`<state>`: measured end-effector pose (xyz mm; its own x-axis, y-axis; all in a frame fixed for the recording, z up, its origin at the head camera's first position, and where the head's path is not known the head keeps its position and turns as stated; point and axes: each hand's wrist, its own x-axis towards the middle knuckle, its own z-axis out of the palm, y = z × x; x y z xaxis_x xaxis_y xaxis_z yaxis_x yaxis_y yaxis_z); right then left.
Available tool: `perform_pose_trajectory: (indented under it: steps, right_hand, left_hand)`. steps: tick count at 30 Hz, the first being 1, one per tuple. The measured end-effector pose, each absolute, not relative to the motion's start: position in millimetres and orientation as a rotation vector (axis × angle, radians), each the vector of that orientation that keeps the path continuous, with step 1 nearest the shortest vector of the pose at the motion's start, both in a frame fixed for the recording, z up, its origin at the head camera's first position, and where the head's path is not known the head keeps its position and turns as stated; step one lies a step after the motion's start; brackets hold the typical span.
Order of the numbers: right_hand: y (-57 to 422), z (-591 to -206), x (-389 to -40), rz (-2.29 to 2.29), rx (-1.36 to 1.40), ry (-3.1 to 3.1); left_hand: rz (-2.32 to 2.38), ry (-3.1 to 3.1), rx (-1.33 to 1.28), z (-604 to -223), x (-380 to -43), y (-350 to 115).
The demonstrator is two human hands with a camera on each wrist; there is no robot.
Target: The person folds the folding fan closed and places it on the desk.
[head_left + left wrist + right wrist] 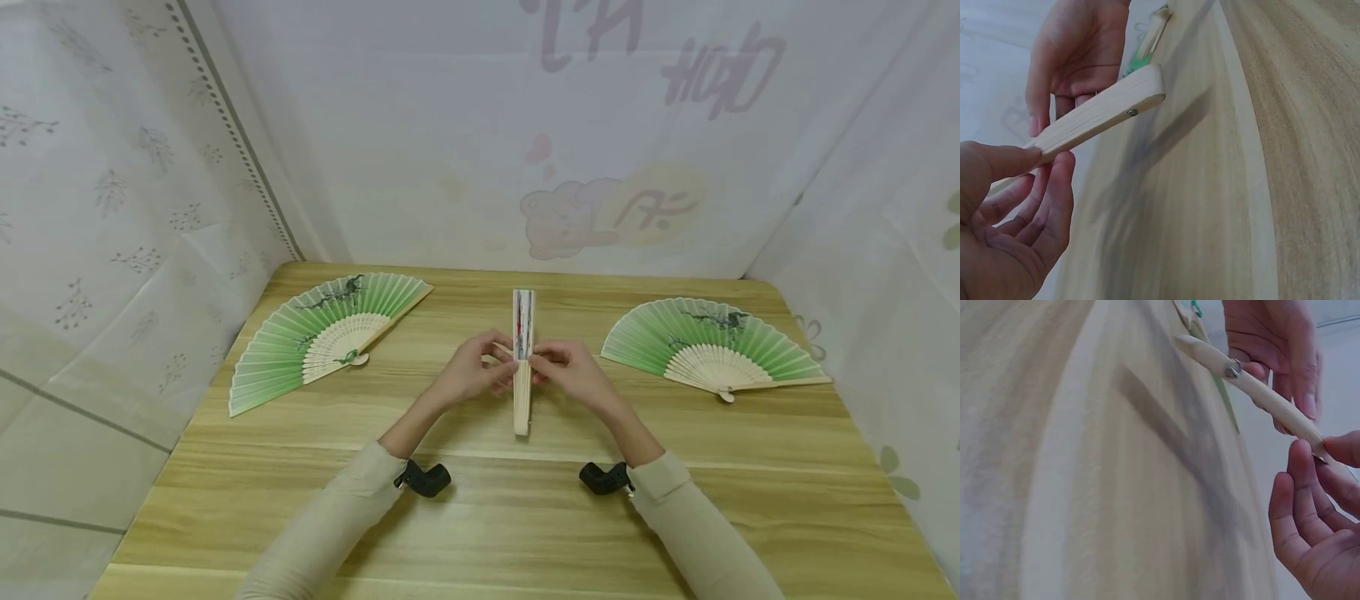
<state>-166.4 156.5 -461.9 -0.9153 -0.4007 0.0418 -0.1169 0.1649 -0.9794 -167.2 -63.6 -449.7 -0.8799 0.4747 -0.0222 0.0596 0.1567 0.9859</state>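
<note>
Between both hands is a folded hand fan [522, 392], its pale wooden ribs toward me and its white, red-marked leaf pointing away. The left hand [478, 367] pinches it from the left side, thumb on top and fingers beneath, as the left wrist view shows. From the other side the right hand [573, 371] pinches it at about the same height. In the left wrist view the fan's riveted end [1141, 94] is held above the table, casting a shadow. A metal rivet [1233, 368] also shows in the right wrist view.
An open green fan [330, 333] lies on the table's left side, a green tassel cord at its pivot. Another open green fan [712, 346] lies at the right. Behind the wooden table [517, 533] hangs a white printed curtain [420, 167]. Both wrists carry black camera mounts [427, 480].
</note>
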Motion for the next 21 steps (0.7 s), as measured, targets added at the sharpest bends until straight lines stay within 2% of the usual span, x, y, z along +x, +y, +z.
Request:
perform_pose_trajectory:
  steps: [12, 21]
  right_hand:
    - [156, -468, -157, -1.840, -0.392, 2.291]
    - [153, -467, -156, -1.842, -0.312, 2.328]
  left_hand:
    - [1.831, 2.200, 0.388, -457, -170, -51]
    - [1.841, 2.224, 0.399, -460, -169, -48]
